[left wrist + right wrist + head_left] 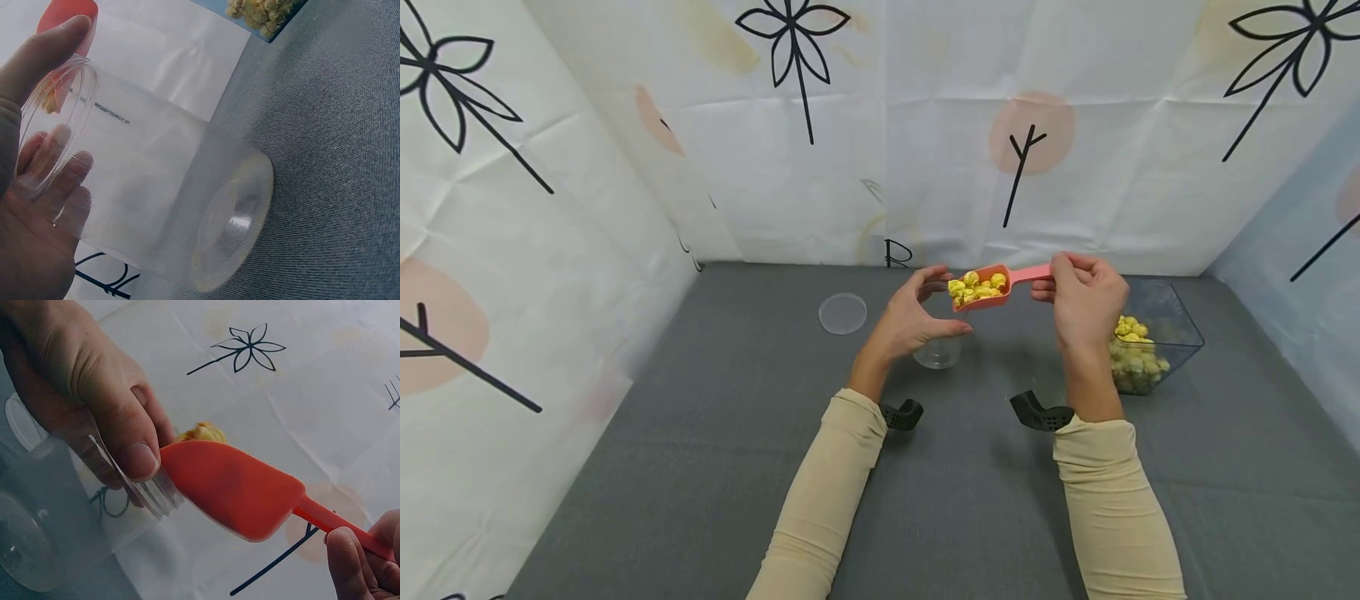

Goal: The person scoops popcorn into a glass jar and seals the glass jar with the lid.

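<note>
A clear plastic jar (150, 169) stands upright on the grey cloth, and my left hand (910, 321) grips it round the threaded rim. In the head view much of the jar is hidden by that hand and the scoop. My right hand (1088, 304) pinches the handle of a red-pink scoop (237, 494). Yellow popcorn (973, 287) fills the scoop, whose front edge sits over the jar's mouth. Seen from the left wrist, the jar holds no popcorn at its bottom, and the scoop tip shows through the rim beside my left thumb (53, 53).
A clear bin (1180, 329) partly filled with popcorn (1138, 362) stands to the right, behind my right wrist. A round clear lid (842, 314) lies flat on the grey cloth (737, 400) to the left of the jar. Patterned white sheets (925, 183) hang at the back and sides.
</note>
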### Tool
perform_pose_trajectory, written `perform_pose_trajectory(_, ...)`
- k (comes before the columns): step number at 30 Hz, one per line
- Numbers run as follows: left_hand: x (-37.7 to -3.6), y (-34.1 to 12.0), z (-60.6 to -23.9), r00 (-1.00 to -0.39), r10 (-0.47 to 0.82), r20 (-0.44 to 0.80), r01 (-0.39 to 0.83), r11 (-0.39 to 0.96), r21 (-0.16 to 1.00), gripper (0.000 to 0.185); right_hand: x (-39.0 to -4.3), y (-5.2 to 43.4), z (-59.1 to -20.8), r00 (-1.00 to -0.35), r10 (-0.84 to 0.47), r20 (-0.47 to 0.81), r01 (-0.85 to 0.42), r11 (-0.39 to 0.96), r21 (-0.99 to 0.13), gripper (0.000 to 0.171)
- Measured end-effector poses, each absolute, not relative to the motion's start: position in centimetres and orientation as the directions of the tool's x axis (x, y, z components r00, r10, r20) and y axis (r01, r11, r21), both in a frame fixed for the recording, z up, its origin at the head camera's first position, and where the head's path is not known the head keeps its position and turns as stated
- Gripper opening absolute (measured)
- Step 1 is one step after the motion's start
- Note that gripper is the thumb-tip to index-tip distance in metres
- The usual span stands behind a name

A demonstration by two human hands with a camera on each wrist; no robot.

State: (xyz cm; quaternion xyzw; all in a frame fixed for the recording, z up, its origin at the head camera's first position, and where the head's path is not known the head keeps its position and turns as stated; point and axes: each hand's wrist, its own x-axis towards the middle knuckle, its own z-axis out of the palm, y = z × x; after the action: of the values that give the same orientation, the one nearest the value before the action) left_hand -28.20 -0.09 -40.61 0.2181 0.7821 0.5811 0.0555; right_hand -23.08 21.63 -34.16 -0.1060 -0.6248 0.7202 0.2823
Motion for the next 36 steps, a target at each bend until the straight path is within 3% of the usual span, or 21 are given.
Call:
perform_pose_trajectory(11,-28.1,-0.1,-40.5,-0.898,0.403,0.178,0.277,0.202,0.939,0.093,-22.9,21.3,-33.8,-0.801,0.540,0.257,-0.303,0.002,-0.953,0.011)
perform_pose_trajectory(22,-28.2,-0.2,-40.7,-0.887,0.414,0.205,0.298,0.175,0.938,0.095,-22.0,20.5,-33.1,-0.753,0.514,0.410,-0.312,0.269,-0.911,0.028)
perform_pose_trajectory(36,-28.1,-0.2,-40.7,-0.887,0.412,0.208,0.305,0.185,0.934,0.094,-22.1,20.4,-33.3,-0.745,0.516,0.424,-0.326,0.273,-0.905,0.027)
